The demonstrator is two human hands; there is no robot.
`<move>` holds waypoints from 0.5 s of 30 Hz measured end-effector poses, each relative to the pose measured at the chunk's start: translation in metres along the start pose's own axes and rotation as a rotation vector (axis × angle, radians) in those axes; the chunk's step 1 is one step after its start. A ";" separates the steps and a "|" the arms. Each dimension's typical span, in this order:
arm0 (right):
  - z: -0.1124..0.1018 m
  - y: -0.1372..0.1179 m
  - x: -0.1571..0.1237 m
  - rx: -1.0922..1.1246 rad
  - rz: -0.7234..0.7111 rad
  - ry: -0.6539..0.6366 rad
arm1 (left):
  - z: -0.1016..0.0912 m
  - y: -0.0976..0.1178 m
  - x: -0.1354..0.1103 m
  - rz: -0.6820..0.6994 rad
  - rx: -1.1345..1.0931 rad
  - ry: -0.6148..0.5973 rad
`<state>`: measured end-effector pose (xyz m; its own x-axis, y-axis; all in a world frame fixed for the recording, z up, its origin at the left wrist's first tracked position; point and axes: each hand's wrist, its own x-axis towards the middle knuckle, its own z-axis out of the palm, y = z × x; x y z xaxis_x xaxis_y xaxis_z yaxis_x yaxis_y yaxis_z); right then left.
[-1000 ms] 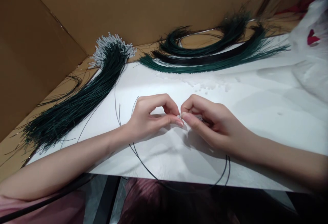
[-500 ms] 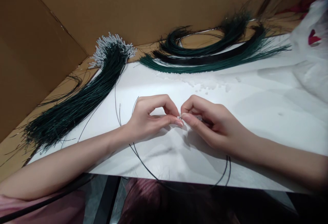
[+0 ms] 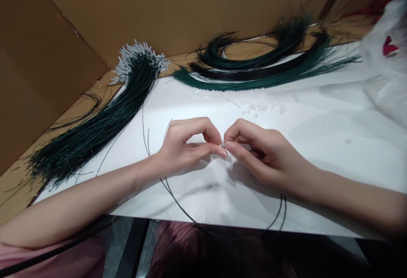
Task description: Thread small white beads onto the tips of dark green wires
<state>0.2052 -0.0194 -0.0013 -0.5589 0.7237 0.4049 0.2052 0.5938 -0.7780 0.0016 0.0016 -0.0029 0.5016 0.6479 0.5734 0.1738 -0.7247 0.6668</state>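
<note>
While left hand (image 3: 184, 148) and right hand (image 3: 270, 153) pinch a tiny white piece (image 3: 221, 145) mid-frame, upper-left bundle (image 3: 122, 106), white-tipped, looks done; bare green strands (image 3: 241, 85) and loose white bits (image 3: 259, 105), upper centre, appear unused.

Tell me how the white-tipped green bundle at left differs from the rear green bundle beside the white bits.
The white-tipped bundle ends in a white cluster; the rear bundle shows none. The white-tipped bundle is thick; the rear bundle is slimmer. The white-tipped bundle slants toward the near left; the rear bundle bows gently across. Both are long, thin, green strands.
</note>
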 end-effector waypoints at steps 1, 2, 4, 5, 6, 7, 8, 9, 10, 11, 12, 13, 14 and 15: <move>0.000 0.000 0.000 -0.007 -0.008 0.002 | 0.000 0.000 0.000 0.010 0.005 -0.003; 0.000 0.000 -0.001 -0.014 -0.015 0.004 | 0.000 0.000 0.000 0.020 0.012 -0.004; 0.000 0.000 -0.001 -0.024 -0.025 0.003 | -0.001 0.001 0.000 0.047 0.030 -0.009; 0.000 0.000 -0.002 -0.029 -0.029 0.003 | -0.001 0.001 0.000 0.064 0.041 -0.010; 0.001 0.001 -0.002 -0.033 -0.030 0.004 | -0.002 0.001 0.000 0.084 0.051 -0.008; 0.001 0.000 -0.002 -0.034 -0.040 0.002 | -0.002 0.001 0.000 0.105 0.062 -0.004; 0.001 0.000 -0.002 -0.035 -0.037 0.011 | -0.002 0.001 0.001 0.124 0.071 0.002; 0.002 0.000 -0.002 -0.032 -0.042 0.010 | -0.002 0.000 0.001 0.140 0.079 0.006; 0.002 0.000 -0.002 -0.030 -0.039 0.009 | -0.002 0.000 0.001 0.152 0.086 0.011; 0.002 0.000 -0.002 -0.027 -0.042 0.004 | -0.002 0.000 0.001 0.160 0.090 0.015; 0.002 -0.001 -0.002 -0.030 -0.039 0.004 | -0.001 0.000 0.002 0.168 0.092 0.019; 0.002 -0.001 -0.002 -0.031 -0.045 0.003 | -0.001 -0.001 0.001 0.173 0.092 0.022; 0.002 -0.001 -0.002 -0.033 -0.046 0.000 | 0.000 -0.001 0.001 0.179 0.090 0.022; 0.002 -0.001 -0.003 -0.032 -0.047 -0.003 | 0.000 -0.001 0.001 0.186 0.086 0.020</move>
<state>0.2049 -0.0226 -0.0025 -0.5709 0.6938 0.4389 0.2047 0.6380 -0.7423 0.0021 0.0027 -0.0031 0.5148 0.5053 0.6926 0.1524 -0.8489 0.5060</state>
